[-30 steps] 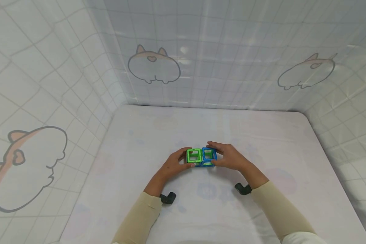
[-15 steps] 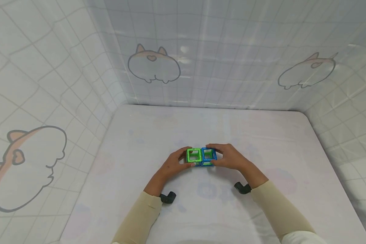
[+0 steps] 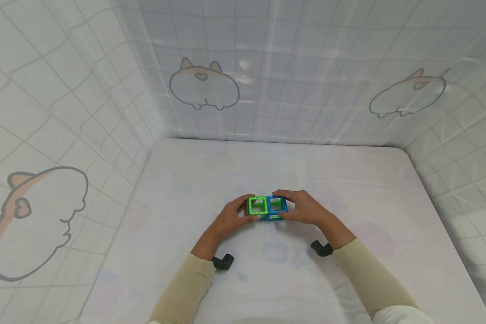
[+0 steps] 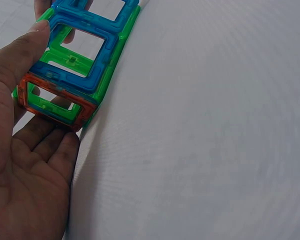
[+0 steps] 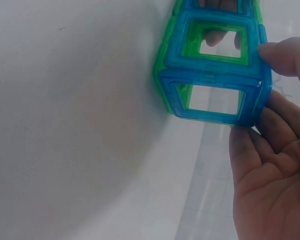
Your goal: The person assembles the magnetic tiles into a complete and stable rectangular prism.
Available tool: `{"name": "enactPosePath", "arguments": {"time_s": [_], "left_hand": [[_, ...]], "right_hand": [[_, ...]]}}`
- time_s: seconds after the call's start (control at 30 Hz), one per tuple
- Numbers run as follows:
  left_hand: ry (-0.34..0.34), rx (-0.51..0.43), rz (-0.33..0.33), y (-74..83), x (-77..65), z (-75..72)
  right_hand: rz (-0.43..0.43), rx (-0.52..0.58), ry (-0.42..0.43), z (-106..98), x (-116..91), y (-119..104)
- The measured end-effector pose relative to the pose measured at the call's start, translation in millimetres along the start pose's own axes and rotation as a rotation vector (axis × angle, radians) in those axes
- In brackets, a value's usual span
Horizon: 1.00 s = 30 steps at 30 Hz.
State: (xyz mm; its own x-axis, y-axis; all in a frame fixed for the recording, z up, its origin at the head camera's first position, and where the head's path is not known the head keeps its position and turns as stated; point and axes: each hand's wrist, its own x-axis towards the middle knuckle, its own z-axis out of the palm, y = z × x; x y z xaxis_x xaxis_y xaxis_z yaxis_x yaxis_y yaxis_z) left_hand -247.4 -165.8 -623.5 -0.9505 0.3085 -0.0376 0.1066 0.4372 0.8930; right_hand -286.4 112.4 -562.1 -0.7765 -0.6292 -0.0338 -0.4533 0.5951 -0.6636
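Observation:
Two joined cubes of see-through magnetic tiles stand on the table. The left cube [image 3: 258, 212] has a green top; the right one [image 3: 276, 210] has a blue top. In the left wrist view, a red square tile [image 4: 82, 116] closes the left end, beside blue tiles [image 4: 97, 65] along the near side. My left hand [image 3: 228, 218] grips the left cube, thumb in front and fingers behind. From the other end my right hand [image 3: 305, 208] holds the right cube, thumb on the near side. A blue tile [image 5: 210, 97] forms that end in the right wrist view.
The tiles rest on a pale, faintly patterned tablecloth [image 3: 210, 171]. White curtains with grid lines and cartoon animals [image 3: 204, 87] rise behind and at both sides of the table. A black wrist mount [image 3: 223, 262] sticks out from the left wrist, and another [image 3: 321, 248] from the right.
The right hand has shifted very slightly left, its fingers a touch closer round the blue-topped cube. The left hand and the cubes stay almost where they were.

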Motion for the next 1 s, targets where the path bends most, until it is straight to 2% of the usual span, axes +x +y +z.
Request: {"name": "enactPosePath", "arguments": {"time_s": [0.3, 0.57, 0.63, 0.83, 1.0], "left_hand": [[-0.005, -0.006, 0.003, 2.5, 1.4, 0.1], [-0.008, -0.009, -0.016, 3.0, 0.1, -0.4], [-0.015, -0.012, -0.017, 2.8, 0.0, -0.8], [-0.076, 0.023, -0.03, 1.7, -1.4, -3.6], [-0.097, -0.014, -0.022, 1.5, -4.8, -9.1]], "right_hand": [[0.021, 0.014, 0.01, -1, -1, -3], [0.004, 0.064, 0.022, 1, -4, -3], [-0.003, 0.091, 0.026, 2, -5, -2], [0.065, 0.23, 0.021, 5, -15, 7], [0.091, 0.375, 0.014, 10, -22, 21]]}}
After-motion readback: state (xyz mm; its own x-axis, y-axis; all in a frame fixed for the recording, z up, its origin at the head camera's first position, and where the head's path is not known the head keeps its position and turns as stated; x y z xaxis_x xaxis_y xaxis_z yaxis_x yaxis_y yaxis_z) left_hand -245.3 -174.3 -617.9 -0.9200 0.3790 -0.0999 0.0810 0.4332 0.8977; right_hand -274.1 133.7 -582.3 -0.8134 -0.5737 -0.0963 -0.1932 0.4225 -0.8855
